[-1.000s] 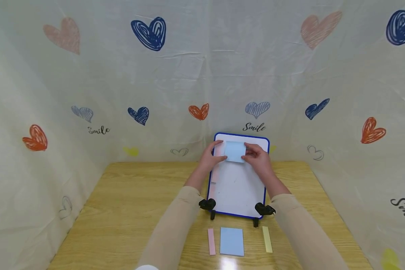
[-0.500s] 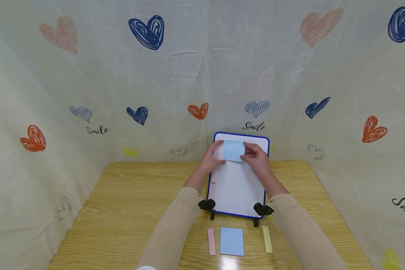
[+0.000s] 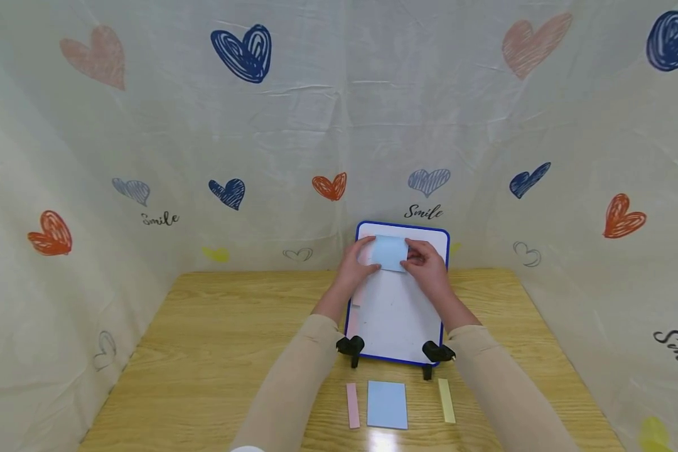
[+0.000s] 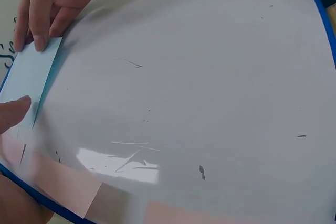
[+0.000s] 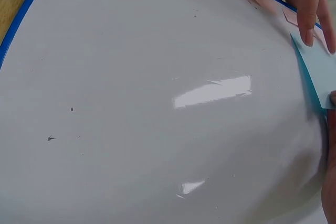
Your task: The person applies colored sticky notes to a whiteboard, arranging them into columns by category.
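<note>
Both hands hold a light blue sticky note [image 3: 390, 253] over the upper part of a blue-rimmed whiteboard [image 3: 401, 314]. On the note's left side, the left hand [image 3: 353, 263] has its thumb low and index finger high. The right hand [image 3: 429, 267] grips the right side between thumb and index finger, its other fingers curled behind. In the left wrist view, the note's lower edge stands off the board and casts a shadow. Pale pink strips [image 4: 65, 179] run down the board's left margin, one end lifting; the note's left edge lies close beside the topmost pink paper.
Black stand feet [image 3: 427, 371] support the board's lower edge on the wooden table [image 3: 231, 351]. In front lie a pink sticky pad [image 3: 353, 405], a blue square pad [image 3: 387, 405] and a yellow strip pad [image 3: 446, 400]. A heart-printed curtain [image 3: 294, 138] hangs behind.
The blue note has shifted slightly left across the board, closer over the pink strip, with both hands moving along with it. The pads on the table stay put.
</note>
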`<state>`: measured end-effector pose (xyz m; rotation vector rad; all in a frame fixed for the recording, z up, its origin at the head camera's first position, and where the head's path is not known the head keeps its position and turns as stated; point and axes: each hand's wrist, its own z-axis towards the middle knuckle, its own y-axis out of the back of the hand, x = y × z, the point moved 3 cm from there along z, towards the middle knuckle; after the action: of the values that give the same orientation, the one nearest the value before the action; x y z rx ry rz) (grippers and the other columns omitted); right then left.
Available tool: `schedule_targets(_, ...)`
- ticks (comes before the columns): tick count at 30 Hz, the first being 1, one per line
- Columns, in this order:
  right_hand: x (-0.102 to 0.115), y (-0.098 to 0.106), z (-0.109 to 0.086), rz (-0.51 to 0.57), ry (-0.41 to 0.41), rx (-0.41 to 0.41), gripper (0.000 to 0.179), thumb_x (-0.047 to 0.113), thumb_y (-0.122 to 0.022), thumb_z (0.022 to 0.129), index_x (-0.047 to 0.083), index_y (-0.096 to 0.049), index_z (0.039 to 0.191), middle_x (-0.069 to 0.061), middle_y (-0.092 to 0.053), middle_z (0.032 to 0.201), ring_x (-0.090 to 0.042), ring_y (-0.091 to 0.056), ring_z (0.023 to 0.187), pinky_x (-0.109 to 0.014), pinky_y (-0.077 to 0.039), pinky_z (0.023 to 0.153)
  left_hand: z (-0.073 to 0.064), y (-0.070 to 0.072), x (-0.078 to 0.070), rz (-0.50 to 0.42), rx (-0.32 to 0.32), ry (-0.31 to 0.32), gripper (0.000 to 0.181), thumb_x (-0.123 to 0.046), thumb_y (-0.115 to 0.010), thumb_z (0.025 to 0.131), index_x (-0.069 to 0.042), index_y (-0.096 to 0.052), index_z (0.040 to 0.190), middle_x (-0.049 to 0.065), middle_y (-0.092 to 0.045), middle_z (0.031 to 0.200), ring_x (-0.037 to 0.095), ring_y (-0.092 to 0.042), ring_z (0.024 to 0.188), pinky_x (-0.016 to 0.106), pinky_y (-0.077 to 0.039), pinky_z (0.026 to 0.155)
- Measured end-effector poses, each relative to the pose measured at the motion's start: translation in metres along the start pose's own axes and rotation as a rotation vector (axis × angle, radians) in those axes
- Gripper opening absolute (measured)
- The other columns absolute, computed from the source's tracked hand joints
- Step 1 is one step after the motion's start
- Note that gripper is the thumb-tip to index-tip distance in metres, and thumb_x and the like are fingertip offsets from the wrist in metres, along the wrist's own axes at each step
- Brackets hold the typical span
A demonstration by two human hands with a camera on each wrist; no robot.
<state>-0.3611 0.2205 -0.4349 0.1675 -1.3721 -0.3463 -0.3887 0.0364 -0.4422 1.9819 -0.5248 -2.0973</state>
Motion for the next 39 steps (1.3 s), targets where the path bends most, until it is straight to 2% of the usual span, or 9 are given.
schedule_targets(9,0.002,-0.004,0.001,-0.028,-0.009,0.012,0.055,-0.003,-0.07,0.087,0.006,-0.053,0.139,-0.011,-0.049,0.13,-0.026,-0.055,0.107,-0.021,-0.05,0.087,0.001,-0.002,-0.001,0.055,-0.041,0.014,0.064,-0.007,-0.074,0.086,-0.033,-0.051,0.14,0.009,-0.039,0.147,0.032,-0.039,0.133,0.054,-0.037,0.104)
schedule_targets(15,0.0,-0.004,0.001,-0.055,-0.018,0.017,0.055,-0.002,-0.069,0.088,0.007,-0.053,0.14,-0.011,-0.049,0.131,-0.026,-0.055,0.107,-0.027,-0.05,0.09,0.0,-0.003,-0.002,0.078,-0.042,0.013,0.066,-0.006,-0.075,0.085,-0.033,-0.05,0.14,0.01,-0.042,0.144,0.033,-0.042,0.13,0.055,-0.039,0.102)
schedule_targets(27,0.002,0.003,-0.001,-0.056,0.027,0.005,0.053,-0.005,-0.069,0.087,0.004,-0.055,0.137,-0.011,-0.048,0.129,-0.026,-0.057,0.106,-0.023,-0.051,0.087,-0.001,-0.005,-0.003,0.065,-0.044,-0.013,0.067,-0.005,-0.074,0.086,-0.034,-0.05,0.141,0.01,-0.041,0.144,0.032,-0.041,0.131,0.053,-0.039,0.103)
schedule_targets(34,0.001,0.011,-0.005,-0.047,0.005,-0.018,0.053,-0.003,-0.069,0.087,0.007,-0.055,0.138,-0.01,-0.048,0.129,-0.025,-0.057,0.106,-0.026,-0.052,0.087,0.001,-0.007,-0.001,0.045,-0.049,-0.013,0.068,-0.004,-0.074,0.085,-0.035,-0.05,0.14,0.01,-0.04,0.146,0.033,-0.041,0.131,0.053,-0.041,0.101)
schedule_targets(39,0.005,0.015,-0.009,-0.076,0.035,-0.014,0.052,0.003,-0.073,0.086,0.009,-0.057,0.135,-0.009,-0.052,0.126,-0.026,-0.056,0.107,-0.034,-0.05,0.093,0.001,-0.007,-0.001,0.044,-0.051,-0.01,0.067,-0.004,-0.074,0.085,-0.034,-0.05,0.141,0.011,-0.04,0.145,0.034,-0.042,0.13,0.053,-0.043,0.099)
